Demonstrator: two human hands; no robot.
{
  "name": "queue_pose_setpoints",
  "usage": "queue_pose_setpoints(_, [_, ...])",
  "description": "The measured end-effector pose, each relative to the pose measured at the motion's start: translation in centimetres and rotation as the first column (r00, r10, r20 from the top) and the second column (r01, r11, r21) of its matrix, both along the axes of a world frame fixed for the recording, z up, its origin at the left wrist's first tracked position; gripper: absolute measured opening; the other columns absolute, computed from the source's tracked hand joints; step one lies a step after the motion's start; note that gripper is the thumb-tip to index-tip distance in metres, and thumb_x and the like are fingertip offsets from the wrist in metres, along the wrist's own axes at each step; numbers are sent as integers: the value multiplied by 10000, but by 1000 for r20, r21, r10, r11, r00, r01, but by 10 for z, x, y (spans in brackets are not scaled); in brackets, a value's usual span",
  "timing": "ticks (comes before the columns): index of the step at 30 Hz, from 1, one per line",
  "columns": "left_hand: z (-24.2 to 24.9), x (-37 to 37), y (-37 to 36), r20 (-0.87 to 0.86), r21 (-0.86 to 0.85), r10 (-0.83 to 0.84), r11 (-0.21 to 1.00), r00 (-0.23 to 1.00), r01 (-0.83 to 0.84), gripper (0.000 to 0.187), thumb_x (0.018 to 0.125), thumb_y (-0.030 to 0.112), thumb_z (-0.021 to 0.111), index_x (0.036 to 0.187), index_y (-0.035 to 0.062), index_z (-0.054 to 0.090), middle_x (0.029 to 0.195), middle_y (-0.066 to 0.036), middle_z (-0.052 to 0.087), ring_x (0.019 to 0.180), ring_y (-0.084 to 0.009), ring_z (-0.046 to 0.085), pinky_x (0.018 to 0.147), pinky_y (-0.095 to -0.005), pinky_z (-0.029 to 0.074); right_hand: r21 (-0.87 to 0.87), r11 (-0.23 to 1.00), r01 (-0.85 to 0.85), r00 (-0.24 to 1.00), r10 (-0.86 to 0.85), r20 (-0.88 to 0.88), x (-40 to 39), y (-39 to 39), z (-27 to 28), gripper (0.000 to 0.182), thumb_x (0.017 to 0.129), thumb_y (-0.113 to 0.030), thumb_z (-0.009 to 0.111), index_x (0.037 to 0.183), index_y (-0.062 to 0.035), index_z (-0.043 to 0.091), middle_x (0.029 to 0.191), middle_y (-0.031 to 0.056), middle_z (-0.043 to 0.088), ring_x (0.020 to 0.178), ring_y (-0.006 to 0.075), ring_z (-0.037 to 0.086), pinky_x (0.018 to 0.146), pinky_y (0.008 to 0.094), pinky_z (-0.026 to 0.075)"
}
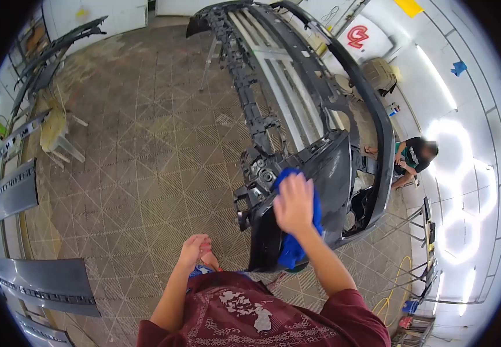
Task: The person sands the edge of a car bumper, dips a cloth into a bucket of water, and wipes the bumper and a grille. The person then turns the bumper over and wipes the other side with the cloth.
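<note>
Resting on a bunched blue cloth, the right hand lies flat in the head view, its fingers straight and slightly spread, the palm turned down. The cloth is on the near end of a black bumper, partly hidden by that hand and wrist, with one end hanging toward the bumper's near edge. The left hand is off the bumper, above the floor in front of the maroon shirt; its fingers look half bent, and I cannot tell whether anything is between them.

The bumper runs from its near end up to the far edge of the floor, with pale strips along its length and a tangle of black brackets at its left edge, just beside the cloth. Along its right side stands a black frame, curved at the top.

Beyond the frame, near the right wall, another person sits or crouches, bent forward; the small scale makes the posture uncertain. A yellow hose lies near the floor's right edge. By the floor's left edge are a stool, a grey panel and, nearer, a larger panel. Bright lights shine on the right wall.
</note>
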State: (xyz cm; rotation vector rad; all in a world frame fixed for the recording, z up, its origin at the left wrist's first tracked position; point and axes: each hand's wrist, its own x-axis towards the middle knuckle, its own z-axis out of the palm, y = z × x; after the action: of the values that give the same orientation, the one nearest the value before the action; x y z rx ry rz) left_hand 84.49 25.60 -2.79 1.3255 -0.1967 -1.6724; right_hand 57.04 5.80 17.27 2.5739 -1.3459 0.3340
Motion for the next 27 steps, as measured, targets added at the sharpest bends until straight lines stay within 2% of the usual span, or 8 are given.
queue_pose_setpoints(4, [38,13,-5,94,160,-239,962,966,222,284,1059,292,545,1183,74,679,1127,-43,727,957,-148,683,859,-299,531,-203,935,290,842,-149,519,-51,-84,33,480,1018,-207,583,1433,28,533,1529,263,475,1436,475,395,1215,547,287])
queue_pose_setpoints(6, [59,38,-8,105,120,-244,965,964,232,292,1056,319,551,1167,84,686,1128,-34,732,957,-136,680,856,-296,525,-157,914,375,834,-258,487,-65,-61,36,523,1024,-222,574,1495,-9,493,1558,274,438,1437,477,393,1211,550,287])
queue_pose_setpoints(9, [49,76,-24,97,70,-206,977,974,200,322,1041,386,586,1147,100,690,1132,-30,749,931,-126,687,832,-302,525,-127,906,403,871,-337,357,-78,-3,-30,585,1024,-274,557,1537,-14,453,1616,283,367,1472,484,353,1228,579,240])
queue_pose_setpoints(11, [40,109,-46,159,229,-155,966,975,117,324,1036,286,556,1242,54,650,1164,-113,721,987,-247,713,828,-384,566,-71,888,454,828,-390,404,-71,39,-53,629,1020,-298,548,1560,-2,417,1642,297,315,1507,486,302,1243,595,186])
queue_pose_setpoints(15, [20,193,-127,139,129,-175,979,975,158,315,1022,347,610,1161,73,681,1101,-66,749,843,-158,709,742,-309,551,106,647,755,528,-696,486,-23,80,-100,703,1032,-289,517,1617,13,273,1691,296,186,1556,481,195,1255,595,139])
queue_pose_setpoints(19, [13,249,-212,271,69,-226,974,936,216,302,1006,286,617,1173,38,667,1032,-76,733,818,-168,699,692,-298,535,104,537,837,427,-761,489,-18,30,-87,676,1062,-293,483,1611,33,261,1706,261,179,1572,443,186,1264,575,138])
queue_pose_setpoints(21, [15,281,-259,299,53,-302,952,905,300,297,1023,296,578,1197,70,661,1088,-83,724,881,-189,696,783,-330,541,93,557,825,450,-747,490,-31,-11,-63,644,1078,-293,481,1597,40,294,1699,249,217,1562,444,213,1273,524,165])
queue_pose_setpoints(27, [11,304,-373,269,-21,-364,923,891,384,286,1027,298,587,1180,69,662,1061,-76,723,886,-188,699,758,-340,548,42,674,738,612,-694,380,-58,-147,32,700,1059,-365,536,1608,1,302,1680,234,280,1565,398,249,1276,468,190])
